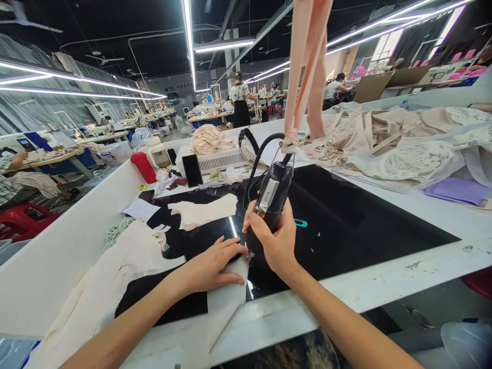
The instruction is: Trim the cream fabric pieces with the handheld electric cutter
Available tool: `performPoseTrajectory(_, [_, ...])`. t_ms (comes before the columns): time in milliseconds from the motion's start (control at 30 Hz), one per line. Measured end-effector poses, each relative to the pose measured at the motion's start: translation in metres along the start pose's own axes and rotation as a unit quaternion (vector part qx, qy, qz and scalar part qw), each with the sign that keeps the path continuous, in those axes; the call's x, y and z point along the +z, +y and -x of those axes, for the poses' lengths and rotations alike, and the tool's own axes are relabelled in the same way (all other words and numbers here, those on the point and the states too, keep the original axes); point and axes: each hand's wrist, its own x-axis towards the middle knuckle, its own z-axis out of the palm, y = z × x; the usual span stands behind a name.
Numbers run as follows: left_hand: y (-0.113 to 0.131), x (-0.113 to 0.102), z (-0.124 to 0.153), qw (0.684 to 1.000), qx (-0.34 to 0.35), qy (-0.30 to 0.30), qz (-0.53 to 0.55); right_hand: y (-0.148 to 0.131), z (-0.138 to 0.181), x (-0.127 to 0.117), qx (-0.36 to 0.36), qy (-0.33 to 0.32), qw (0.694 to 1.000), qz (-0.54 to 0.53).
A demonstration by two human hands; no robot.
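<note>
My right hand (274,238) is closed around a black handheld cutting tool (269,202) held upright, its tip down on a cream fabric piece (226,294). A black cable (258,154) loops up from the tool's top. My left hand (213,264) lies flat with fingers stretched out, pressing the same fabric piece down on the black glass work surface (346,225), fingertips right beside the tool's tip. The fabric hangs over the table's front edge.
More cream fabric pieces (203,211) lie on the glass and at the left (111,277). A heap of lace and fabric (400,141) fills the right side. A red bottle (143,166), a phone (192,170) and a white box (219,160) stand behind. Fabric strips (307,66) hang overhead. People work at far tables.
</note>
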Motion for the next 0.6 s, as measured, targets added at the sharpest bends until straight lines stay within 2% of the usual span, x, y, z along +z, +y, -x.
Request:
performPoseTrajectory(433, [0.0082, -0.0066, 0.005, 0.999, -0.021, -0.021, -0.043, -0.0012, 0.0002, 0.0022, -0.003, -0.008, 1.0, -0.001])
performPoseTrajectory(600, [0.0092, -0.0076, 0.0048, 0.998, -0.03, -0.034, -0.043, -0.0024, -0.0029, 0.0003, -0.008, 0.01, 1.0, 0.002])
